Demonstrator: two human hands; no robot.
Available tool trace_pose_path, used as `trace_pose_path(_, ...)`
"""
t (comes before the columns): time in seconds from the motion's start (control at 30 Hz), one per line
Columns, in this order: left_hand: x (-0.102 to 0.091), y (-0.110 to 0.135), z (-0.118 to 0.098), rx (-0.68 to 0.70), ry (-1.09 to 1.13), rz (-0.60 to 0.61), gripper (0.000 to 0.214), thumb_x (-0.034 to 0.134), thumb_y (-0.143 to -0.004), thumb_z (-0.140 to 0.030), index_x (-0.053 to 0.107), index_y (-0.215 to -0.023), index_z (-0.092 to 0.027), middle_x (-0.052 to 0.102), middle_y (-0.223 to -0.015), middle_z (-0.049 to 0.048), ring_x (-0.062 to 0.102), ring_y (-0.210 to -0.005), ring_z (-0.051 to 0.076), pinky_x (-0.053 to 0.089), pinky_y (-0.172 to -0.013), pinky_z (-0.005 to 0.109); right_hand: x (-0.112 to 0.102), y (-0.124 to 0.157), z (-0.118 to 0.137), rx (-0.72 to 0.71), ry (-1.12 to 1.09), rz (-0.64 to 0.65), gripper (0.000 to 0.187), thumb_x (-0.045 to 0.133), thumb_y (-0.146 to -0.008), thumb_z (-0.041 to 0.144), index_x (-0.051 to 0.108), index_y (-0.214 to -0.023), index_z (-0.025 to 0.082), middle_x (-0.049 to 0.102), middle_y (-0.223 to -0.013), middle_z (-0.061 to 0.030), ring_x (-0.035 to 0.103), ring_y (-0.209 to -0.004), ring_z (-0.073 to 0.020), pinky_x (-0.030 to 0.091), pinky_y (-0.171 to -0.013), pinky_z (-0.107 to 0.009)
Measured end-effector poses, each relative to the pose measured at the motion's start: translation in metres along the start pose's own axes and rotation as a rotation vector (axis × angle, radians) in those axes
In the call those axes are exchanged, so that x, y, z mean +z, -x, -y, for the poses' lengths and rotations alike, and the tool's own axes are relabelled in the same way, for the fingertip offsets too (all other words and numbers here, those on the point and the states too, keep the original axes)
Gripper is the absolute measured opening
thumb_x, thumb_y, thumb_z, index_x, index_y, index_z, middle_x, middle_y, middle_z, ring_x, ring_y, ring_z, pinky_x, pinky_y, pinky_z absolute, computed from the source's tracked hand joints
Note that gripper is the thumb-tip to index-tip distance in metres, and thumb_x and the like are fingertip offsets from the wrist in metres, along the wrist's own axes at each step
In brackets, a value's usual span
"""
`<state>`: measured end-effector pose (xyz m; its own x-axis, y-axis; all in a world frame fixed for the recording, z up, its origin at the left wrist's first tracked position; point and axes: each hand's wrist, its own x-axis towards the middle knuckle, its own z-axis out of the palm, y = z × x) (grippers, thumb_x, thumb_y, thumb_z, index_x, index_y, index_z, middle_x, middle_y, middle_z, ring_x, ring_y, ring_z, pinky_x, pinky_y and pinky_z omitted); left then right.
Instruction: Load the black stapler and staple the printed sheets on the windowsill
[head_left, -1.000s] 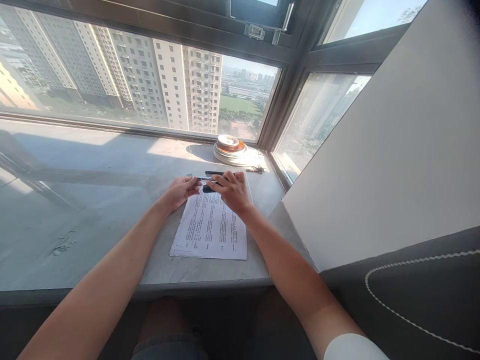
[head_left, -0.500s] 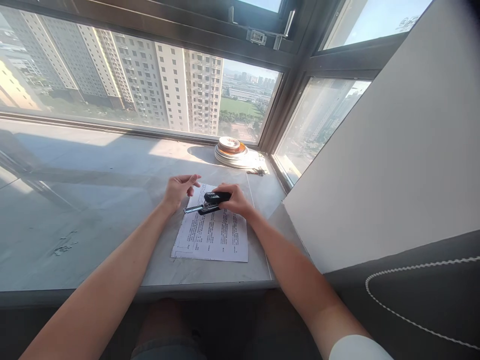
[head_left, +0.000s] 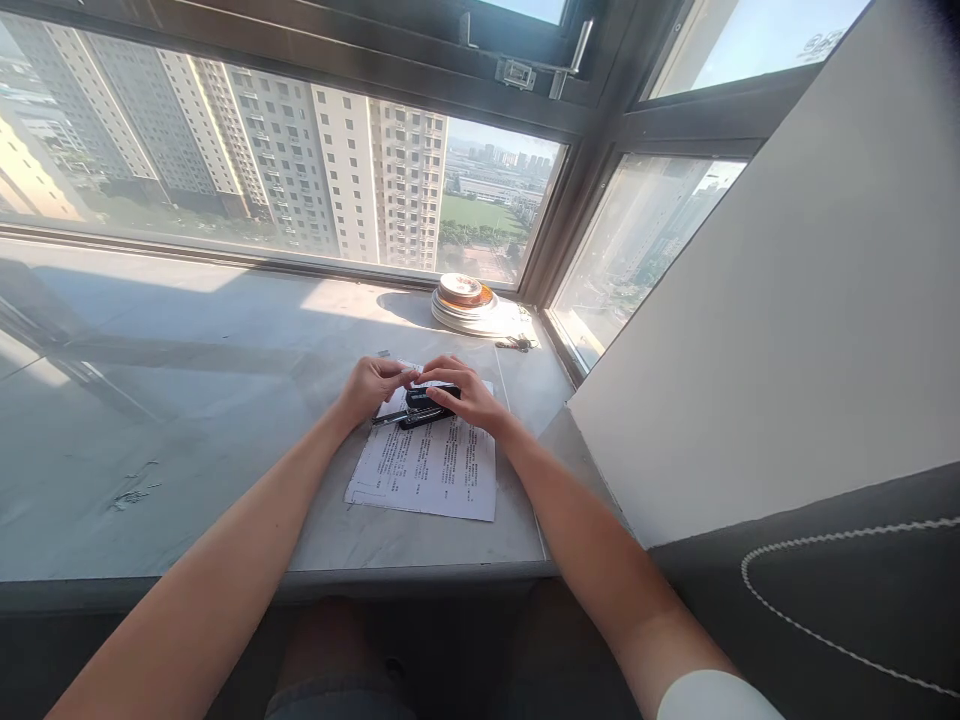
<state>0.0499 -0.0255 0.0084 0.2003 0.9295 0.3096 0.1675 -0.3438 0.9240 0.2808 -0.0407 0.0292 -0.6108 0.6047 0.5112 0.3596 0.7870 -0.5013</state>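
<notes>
A black stapler (head_left: 422, 412) lies opened over a printed sheet of paper (head_left: 427, 485), its metal tray (head_left: 387, 419) sticking out to the left. My right hand (head_left: 466, 395) is closed around the stapler's right end, with the thumb on its side and the fingertips reaching left above it. Just behind the stapler, my left hand (head_left: 369, 387) pinches its thumb and finger together, touching or nearly touching the right fingertips. Whatever is between them is too small to make out.
Loose staples (head_left: 133, 490) are scattered on the marble-look windowsill (head_left: 225, 430) at left. Stacked round coils (head_left: 463, 303) sit in the window corner, near a small dark item (head_left: 516, 343). A white wall (head_left: 750, 300) bounds the right, where a bead cord (head_left: 795, 630) hangs.
My left hand has moved right to meet the right fingertips. The right fingers have stretched left over the stapler, whose parts look closer together and lower.
</notes>
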Motion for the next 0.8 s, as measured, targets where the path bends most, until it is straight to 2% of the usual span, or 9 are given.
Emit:
trace_pose_path(0.1,-0.0002,0.0015,-0.0024,0.007,0.009,0.008,0.034,0.082,-0.078,-0.047,0.077,-0.066,-0.016,0.047,-0.045,-0.0016,0.038,-0.045,0.010,0.027,-0.045,0.024,0.0020,-0.0016,0.0060,-0.030,0.044,-0.090,0.030,0.050,-0.107,0.043,0.075,-0.110,0.027,0.064,-0.135,-0.0060,0.060,-0.113,-0.0214,0.042,-0.110,-0.044)
trace_pose_path(0.3,-0.0030,0.0015,0.0025,0.046,0.001,0.038,0.040,0.080,-0.082,-0.049,0.072,-0.061,-0.016,0.043,-0.043,-0.0020,0.037,-0.045,0.009,0.027,-0.047,0.024,0.0089,-0.0038,0.0048,-0.048,0.013,-0.092,0.026,0.055,-0.106,0.040,0.073,-0.119,0.026,0.072,-0.127,-0.0058,0.061,-0.118,-0.0226,0.047,-0.106,-0.042)
trace_pose_path(0.53,-0.0030,0.0014,0.0036,0.046,0.022,0.047,0.045,0.076,-0.085,-0.055,0.072,-0.062,-0.017,0.048,-0.047,0.0001,0.037,-0.045,0.010,0.027,-0.046,0.024,0.0041,-0.0036,0.0106,-0.075,0.015,-0.093,0.025,0.056,-0.105,0.033,0.072,-0.124,0.029,0.065,-0.143,-0.0044,0.058,-0.125,-0.0231,0.048,-0.109,-0.045)
trace_pose_path(0.8,-0.0035,0.0010,0.0000,0.051,0.016,0.104,0.048,0.078,-0.082,-0.057,0.068,-0.057,-0.016,0.044,-0.044,-0.0004,0.037,-0.045,0.010,0.025,-0.045,0.024,0.0052,-0.0044,0.0070,-0.067,-0.011,-0.107,0.024,0.056,-0.105,0.033,0.076,-0.118,0.029,0.071,-0.132,-0.0038,0.061,-0.119,-0.0223,0.050,-0.106,-0.045)
